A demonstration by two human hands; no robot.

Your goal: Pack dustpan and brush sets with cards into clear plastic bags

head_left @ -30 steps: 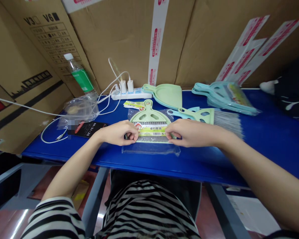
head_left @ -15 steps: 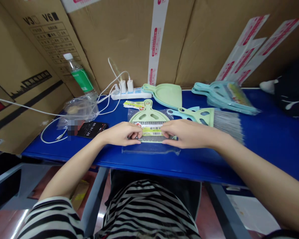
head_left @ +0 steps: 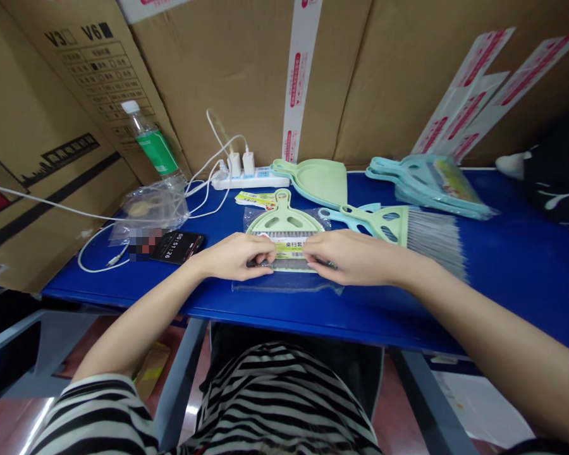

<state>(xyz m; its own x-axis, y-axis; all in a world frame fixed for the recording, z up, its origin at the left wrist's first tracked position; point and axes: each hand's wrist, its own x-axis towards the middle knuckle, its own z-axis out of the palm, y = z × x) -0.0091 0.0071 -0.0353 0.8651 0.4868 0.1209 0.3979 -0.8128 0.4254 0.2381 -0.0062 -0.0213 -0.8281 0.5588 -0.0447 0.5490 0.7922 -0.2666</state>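
Observation:
In front of me on the table lies a light green dustpan and brush set (head_left: 284,220) in a clear plastic bag (head_left: 289,283), its handle pointing away from me. A yellow and white printed label card (head_left: 291,248) lies across the grey bristles. My left hand (head_left: 239,256) is closed with curled fingers at the card's left end. At the right end, my right hand (head_left: 346,256) is closed in the same way, thumb toward me. The fingers cover both ends of the card, and their exact hold on card and bag is partly hidden.
Right of the set lie loose green and blue brushes (head_left: 384,222). Behind are a green dustpan (head_left: 320,180), bagged blue dustpans (head_left: 436,183) and a power strip (head_left: 260,180) with cables. To the left are a phone (head_left: 177,246), crumpled plastic (head_left: 154,208) and a bottle (head_left: 156,148).
My left hand has shifted slightly right along the card. My right hand's fingers have curled closer over its right end and come slightly lower. The bagged set has stayed in place.

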